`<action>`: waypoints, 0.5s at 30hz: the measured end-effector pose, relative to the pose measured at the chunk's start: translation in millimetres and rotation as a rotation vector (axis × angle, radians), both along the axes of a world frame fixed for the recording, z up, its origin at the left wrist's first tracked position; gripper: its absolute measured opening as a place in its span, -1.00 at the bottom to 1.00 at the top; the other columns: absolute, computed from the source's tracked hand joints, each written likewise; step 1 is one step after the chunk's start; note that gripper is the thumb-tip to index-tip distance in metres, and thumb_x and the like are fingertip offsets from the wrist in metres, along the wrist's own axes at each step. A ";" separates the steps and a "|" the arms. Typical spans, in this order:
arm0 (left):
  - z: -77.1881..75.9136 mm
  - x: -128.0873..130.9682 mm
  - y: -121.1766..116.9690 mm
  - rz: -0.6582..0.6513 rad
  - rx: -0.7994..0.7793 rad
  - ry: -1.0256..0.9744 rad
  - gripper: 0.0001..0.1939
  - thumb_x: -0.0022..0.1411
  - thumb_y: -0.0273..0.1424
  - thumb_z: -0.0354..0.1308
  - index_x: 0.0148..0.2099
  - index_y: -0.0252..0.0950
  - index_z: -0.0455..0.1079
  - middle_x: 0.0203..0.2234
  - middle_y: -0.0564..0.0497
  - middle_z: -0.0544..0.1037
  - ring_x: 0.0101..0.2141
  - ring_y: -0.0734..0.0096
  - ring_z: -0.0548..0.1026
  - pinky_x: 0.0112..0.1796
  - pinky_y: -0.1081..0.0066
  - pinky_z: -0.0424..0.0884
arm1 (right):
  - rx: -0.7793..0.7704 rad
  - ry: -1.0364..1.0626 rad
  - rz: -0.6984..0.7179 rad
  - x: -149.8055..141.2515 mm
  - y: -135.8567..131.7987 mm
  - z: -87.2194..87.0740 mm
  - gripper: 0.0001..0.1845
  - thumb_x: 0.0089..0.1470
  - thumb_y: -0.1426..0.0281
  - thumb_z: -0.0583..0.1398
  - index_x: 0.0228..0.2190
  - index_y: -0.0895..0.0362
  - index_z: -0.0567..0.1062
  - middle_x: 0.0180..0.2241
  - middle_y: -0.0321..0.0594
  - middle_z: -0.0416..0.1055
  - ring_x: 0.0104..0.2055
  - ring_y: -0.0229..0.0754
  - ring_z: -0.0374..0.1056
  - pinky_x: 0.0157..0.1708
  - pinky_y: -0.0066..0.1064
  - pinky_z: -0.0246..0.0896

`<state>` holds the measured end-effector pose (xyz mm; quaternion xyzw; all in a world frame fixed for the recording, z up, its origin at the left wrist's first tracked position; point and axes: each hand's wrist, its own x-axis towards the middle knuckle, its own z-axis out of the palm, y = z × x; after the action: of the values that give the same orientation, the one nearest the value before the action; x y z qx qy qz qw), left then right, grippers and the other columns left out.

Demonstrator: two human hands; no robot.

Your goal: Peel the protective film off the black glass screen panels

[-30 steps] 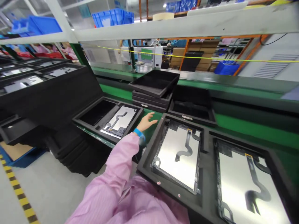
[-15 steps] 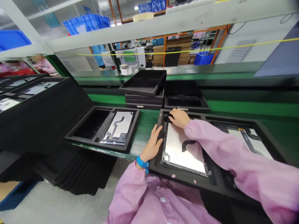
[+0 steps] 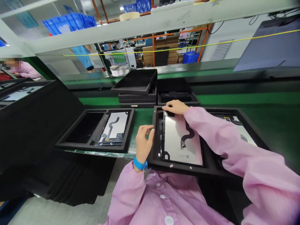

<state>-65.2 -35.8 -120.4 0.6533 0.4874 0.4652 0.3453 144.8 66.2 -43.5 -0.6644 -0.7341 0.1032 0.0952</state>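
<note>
A silver-backed display panel (image 3: 175, 140) with a dark flex cable (image 3: 188, 134) lies in the left compartment of a black foam tray (image 3: 182, 169), slightly askew against the recess. My right hand (image 3: 176, 107) pinches the panel's far edge near its upper left corner; the fingertips are partly hidden. At the tray's left rim, my left hand (image 3: 143, 142) is open, thumb and fingers curved apart with nothing between them. It wears a blue wristband (image 3: 140, 163). The tray's right compartment holds another panel (image 3: 245, 135), partly covered by my right sleeve.
To the left, a second foam tray (image 3: 130, 131) holds a panel (image 3: 114, 126) and a dark flat piece (image 3: 85, 127). Stacked black trays (image 3: 137, 99) stand behind, beside another tray (image 3: 175, 86). A tall black foam stack (image 3: 35, 125) rises at far left. A person (image 3: 25, 69) sits beyond it.
The panel under my right hand has shifted and its far end sits higher over the recess. My left hand has drawn back from the panel's side, its fingers now curled more. The view has turned slightly right.
</note>
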 end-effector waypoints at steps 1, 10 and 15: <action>9.9 -3.6 -9.3 0.007 -0.041 -0.027 -0.65 0.27 -0.19 -0.05 -0.30 -0.33 0.44 -0.38 -0.11 0.53 -0.29 0.29 0.50 -0.22 0.30 0.41 | 0.034 0.014 -0.003 4.1 -6.8 24.2 -0.65 0.16 0.15 0.11 -0.40 0.16 0.50 -0.40 -0.27 0.39 -0.34 -0.27 0.28 -0.35 -0.48 0.09; 82.1 16.7 -50.4 -0.421 -0.476 -0.982 -0.36 0.16 0.06 -0.04 0.14 -0.24 0.25 -0.08 -0.13 0.52 -0.05 0.05 0.47 -0.14 0.07 0.43 | 1.275 -0.142 0.526 -43.1 -178.5 85.5 -0.74 0.08 0.30 0.17 -0.62 0.00 0.41 -0.59 -0.40 0.30 -0.50 -0.30 0.19 -0.50 -0.39 0.13; 60.1 28.7 -40.9 -0.086 -0.408 -0.773 -0.36 0.01 -0.47 0.26 0.17 -0.18 0.20 -0.09 0.03 0.52 -0.08 0.24 0.49 -0.03 0.27 0.38 | 0.845 -0.089 0.608 -20.1 -180.0 24.9 -0.65 0.14 0.17 0.07 -0.52 0.04 0.51 -0.46 -0.31 0.41 -0.44 -0.27 0.31 -0.47 -0.37 0.34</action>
<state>-36.5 -76.7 -60.3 0.3695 0.3768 0.5548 0.6432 124.8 -113.8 -18.7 -0.3285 -0.8748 -0.2074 0.2894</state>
